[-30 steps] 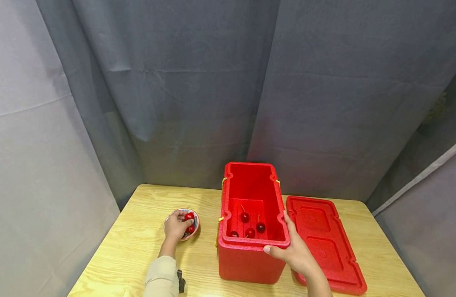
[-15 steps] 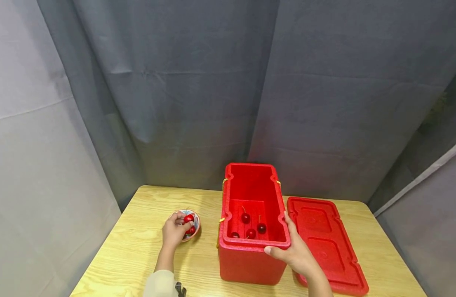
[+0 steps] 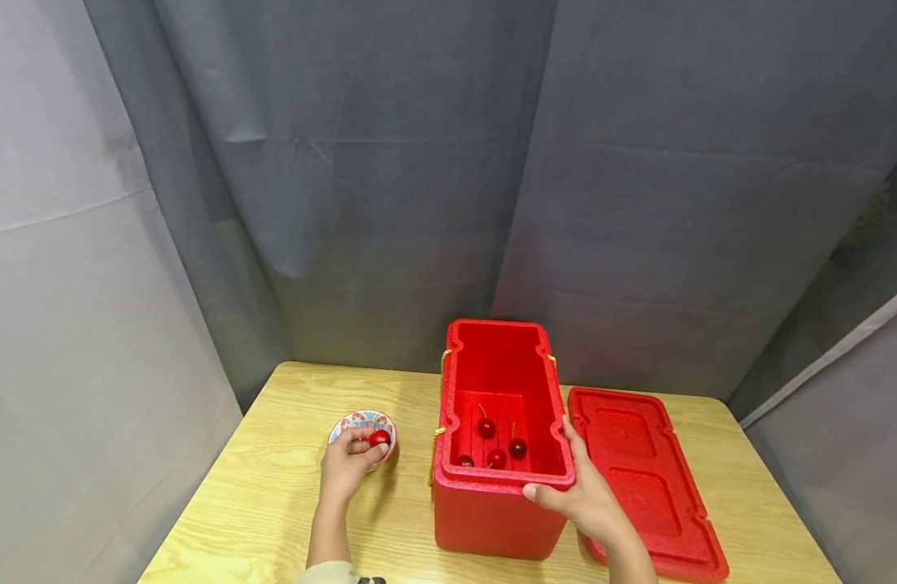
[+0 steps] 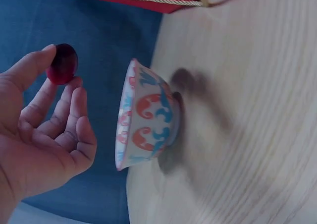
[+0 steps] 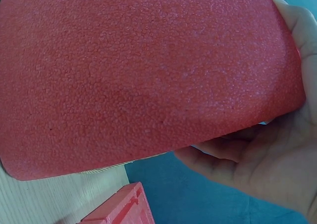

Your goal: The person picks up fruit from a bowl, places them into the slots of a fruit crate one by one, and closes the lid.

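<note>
My left hand pinches a dark red cherry between thumb and fingers, just above a small patterned bowl. In the left wrist view the cherry is apart from the bowl, whose inside is hidden there. A red foam box stands uncovered to the right of the bowl. On its floor lie several cherries, some with stems. My right hand grips the box's near right corner, thumb on the front and fingers along the right side.
The box's red lid lies flat on the wooden table, right of the box. Yellow cord runs along the box's side. Grey curtains hang behind the table.
My left hand has drawn a cherry up from the bowl, and more of the bowl's patterned inside shows. The right hand keeps its grip on the box.
</note>
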`<state>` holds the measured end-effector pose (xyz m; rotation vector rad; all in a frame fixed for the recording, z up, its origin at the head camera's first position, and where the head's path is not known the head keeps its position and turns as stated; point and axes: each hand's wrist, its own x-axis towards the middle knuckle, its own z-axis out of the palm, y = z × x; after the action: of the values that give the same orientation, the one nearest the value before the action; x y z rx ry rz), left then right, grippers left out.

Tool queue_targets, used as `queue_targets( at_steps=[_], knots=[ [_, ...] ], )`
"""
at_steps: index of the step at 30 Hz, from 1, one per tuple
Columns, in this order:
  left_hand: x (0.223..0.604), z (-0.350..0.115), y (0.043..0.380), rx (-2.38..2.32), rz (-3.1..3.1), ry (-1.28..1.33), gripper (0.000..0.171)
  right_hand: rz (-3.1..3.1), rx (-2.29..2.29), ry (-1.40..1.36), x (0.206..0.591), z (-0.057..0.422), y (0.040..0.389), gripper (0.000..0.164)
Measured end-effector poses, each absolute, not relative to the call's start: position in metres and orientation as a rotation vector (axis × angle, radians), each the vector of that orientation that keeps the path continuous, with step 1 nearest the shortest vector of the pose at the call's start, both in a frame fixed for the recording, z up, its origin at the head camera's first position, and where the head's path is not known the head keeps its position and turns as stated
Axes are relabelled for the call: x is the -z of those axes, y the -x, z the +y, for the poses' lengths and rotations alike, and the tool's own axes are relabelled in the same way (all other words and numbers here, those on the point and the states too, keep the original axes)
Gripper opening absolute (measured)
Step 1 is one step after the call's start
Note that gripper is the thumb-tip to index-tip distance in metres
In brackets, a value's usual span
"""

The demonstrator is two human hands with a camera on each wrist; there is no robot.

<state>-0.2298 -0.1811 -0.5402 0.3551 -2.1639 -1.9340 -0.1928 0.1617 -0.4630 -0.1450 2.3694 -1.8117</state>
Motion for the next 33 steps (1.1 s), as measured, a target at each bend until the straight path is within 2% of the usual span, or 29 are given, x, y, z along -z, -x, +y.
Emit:
queue_targets(
  at_steps=[16,33],
  knots=[
    [0.5,-0.171,0.2,2.008,-2.132,-0.286,0.036,2.334,1.854,0.168,0.464,0.161,0.194,0.111],
    [0.464,-0.153,0.196,2.013,-2.179,-0.131,0.032,2.366,1.806,0.156,0.465,0.163,0.194,0.113]
  ],
)
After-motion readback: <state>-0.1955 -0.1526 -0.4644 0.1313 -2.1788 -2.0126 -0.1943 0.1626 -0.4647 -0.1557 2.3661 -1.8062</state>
